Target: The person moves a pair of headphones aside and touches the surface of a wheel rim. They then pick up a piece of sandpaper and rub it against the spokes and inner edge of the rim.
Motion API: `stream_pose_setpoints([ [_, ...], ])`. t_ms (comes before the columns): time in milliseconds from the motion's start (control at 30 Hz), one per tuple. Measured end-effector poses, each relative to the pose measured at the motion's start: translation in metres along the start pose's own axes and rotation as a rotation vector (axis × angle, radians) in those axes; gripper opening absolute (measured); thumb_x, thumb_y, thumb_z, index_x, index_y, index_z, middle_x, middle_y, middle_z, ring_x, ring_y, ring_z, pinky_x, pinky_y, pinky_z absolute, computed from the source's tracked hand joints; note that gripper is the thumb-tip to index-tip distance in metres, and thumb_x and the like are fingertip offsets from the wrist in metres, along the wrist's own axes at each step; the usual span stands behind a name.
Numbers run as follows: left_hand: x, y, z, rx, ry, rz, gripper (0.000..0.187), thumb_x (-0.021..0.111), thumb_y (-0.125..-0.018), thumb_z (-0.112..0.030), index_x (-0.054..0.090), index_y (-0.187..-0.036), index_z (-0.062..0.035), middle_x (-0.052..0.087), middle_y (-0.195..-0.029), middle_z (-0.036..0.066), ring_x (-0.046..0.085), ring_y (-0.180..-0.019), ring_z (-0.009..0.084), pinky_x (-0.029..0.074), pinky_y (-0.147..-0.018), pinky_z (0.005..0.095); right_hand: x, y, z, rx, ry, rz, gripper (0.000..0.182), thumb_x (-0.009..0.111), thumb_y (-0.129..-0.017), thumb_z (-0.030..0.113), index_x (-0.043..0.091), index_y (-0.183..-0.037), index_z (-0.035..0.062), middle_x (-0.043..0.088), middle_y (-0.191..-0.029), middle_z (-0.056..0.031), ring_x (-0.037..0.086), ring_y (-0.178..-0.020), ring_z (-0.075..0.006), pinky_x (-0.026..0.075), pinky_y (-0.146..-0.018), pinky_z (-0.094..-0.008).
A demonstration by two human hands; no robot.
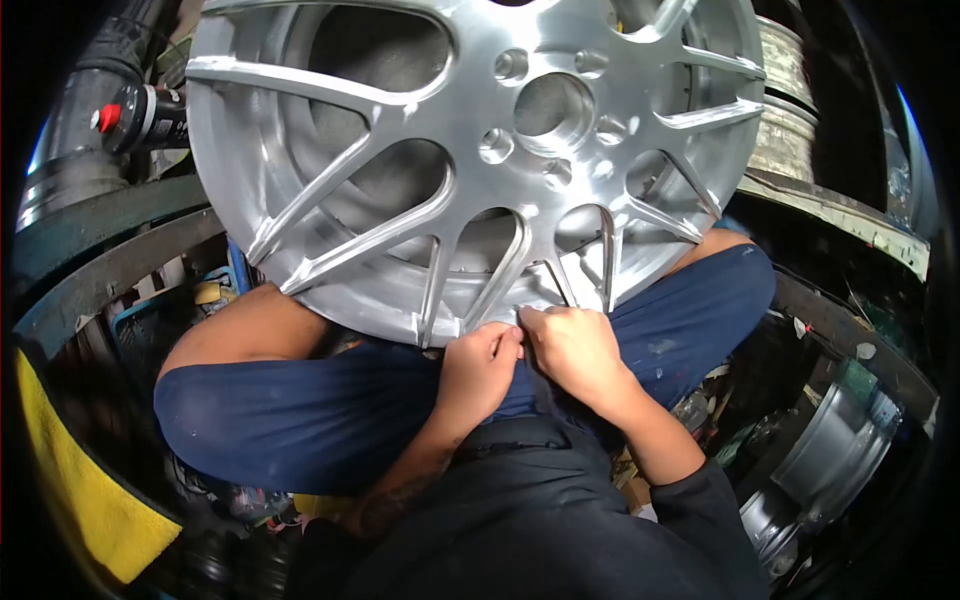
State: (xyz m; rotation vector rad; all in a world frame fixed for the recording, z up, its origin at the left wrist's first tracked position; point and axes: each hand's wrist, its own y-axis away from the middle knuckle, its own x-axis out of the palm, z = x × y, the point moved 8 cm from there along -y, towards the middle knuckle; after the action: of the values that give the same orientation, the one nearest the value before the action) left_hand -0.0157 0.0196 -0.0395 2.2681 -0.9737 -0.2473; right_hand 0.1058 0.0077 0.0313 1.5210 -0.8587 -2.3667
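A large silver alloy wheel (488, 130) with split spokes lies face up over my lap, its near edge by my body. My left hand (480, 370) is closed, its thumb and fingers curled together beside the wheel's near edge. Next to it, my right hand (575, 345) is closed too, with its knuckles up and fingertips at the rim's near edge. The two hands almost touch. Whatever lies inside either hand, if anything, is hidden by the fingers. A dark strip (540, 385) hangs just below and between them, over my dark blue shorts (330, 410).
A black bottle with a red cap (110, 118) lies at the left. Metal frame bars (120, 220) run on both sides. More wheel rims (785, 110) stand at the far right, and another rim (840, 450) sits low right. A yellow cloth (85, 480) hangs at lower left.
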Motion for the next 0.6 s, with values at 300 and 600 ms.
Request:
stream_pose_setpoints([
  [300,0.014,0.002,0.000,-0.161,0.335,0.144,0.029,0.053,-0.110,-0.024,0.062,-0.098,0.0009,0.069,-0.083,0.006,0.060,-0.074,0.0102,0.050,-0.071,0.0253,-0.041,0.036,-0.018,-0.018,-0.344,-0.252,0.018,0.077,-0.088,0.013,0.077,-0.106,0.0112,0.071,-0.080,-0.0095,0.071,-0.078,-0.0303,0.056,-0.068,-0.0406],
  [600,0.017,0.004,-0.001,-0.140,0.484,0.273,0.020,0.052,-0.110,-0.024,0.058,-0.103,-0.0070,0.065,-0.087,0.001,0.051,-0.078,0.0053,0.041,-0.073,0.0225,-0.034,0.028,-0.025,0.031,-0.520,-0.247,0.009,0.074,-0.089,0.011,0.075,-0.097,0.0064,0.071,-0.085,-0.0115,0.070,-0.079,-0.0322,0.055,-0.072,-0.0400],
])
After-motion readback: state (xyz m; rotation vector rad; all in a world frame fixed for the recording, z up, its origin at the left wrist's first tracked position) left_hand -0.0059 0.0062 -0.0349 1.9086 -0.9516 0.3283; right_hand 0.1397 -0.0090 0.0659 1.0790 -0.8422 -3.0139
